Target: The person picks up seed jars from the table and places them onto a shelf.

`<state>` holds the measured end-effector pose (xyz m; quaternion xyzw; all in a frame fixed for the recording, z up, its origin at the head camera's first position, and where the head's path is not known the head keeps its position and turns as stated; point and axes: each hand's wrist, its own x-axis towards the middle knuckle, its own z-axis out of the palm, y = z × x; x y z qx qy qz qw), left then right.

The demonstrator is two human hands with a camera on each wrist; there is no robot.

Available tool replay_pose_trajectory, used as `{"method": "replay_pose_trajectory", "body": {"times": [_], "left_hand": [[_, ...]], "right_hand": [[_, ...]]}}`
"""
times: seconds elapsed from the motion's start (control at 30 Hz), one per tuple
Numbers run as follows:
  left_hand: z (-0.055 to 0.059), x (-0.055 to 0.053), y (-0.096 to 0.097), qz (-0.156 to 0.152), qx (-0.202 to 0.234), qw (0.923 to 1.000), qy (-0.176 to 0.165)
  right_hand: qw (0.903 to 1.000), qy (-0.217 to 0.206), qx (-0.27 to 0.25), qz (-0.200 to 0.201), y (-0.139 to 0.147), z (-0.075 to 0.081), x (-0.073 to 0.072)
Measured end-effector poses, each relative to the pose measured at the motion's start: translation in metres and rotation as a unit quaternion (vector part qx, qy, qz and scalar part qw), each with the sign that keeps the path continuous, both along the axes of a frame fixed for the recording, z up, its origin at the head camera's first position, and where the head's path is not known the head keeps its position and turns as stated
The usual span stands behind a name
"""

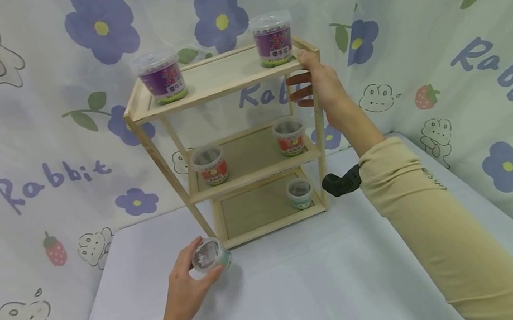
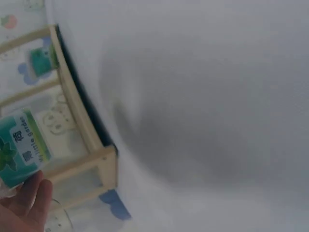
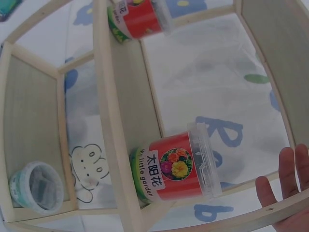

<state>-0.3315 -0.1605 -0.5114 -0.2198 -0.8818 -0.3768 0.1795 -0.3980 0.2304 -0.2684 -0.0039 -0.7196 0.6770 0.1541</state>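
Observation:
My left hand pinches a small teal-labelled plastic tub by its sides, in front of the rack's lower left corner. In the left wrist view, the held tub shows a leaf picture and "My little garden". At the upper right of the three-tier wooden rack, my right hand grips the corner, thumb on the top edge and fingers behind the post. On the bottom tier at right sits another teal-labelled tub. Two red-labelled tubs, left and right, stand on the middle tier.
The top tier carries two larger purple-labelled tubs, left and right, with clear lids. A white-covered table supports the rack. Behind hangs a curtain printed with rabbits and flowers.

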Motion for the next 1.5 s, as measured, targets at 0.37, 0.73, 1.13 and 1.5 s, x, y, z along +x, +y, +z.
{"method": "replay_pose_trajectory", "body": {"times": [0.37,0.73,1.13,1.5], "left_hand": [[0.015,-0.009,0.037,-0.025,0.026,0.9992,0.02],[0.02,-0.032,0.071,-0.028,0.058,0.9974,-0.033],[0.02,-0.058,0.099,0.02,0.044,0.992,-0.116],[-0.001,-0.079,0.104,0.069,0.03,0.9844,-0.16]], "right_hand": [[1.0,-0.001,-0.002,0.003,0.001,-0.001,0.0],[1.0,0.005,0.003,0.002,0.002,-0.001,-0.001],[1.0,0.008,0.002,0.004,0.001,-0.002,0.0],[0.9999,0.008,0.007,0.007,0.001,-0.001,0.0]]}}
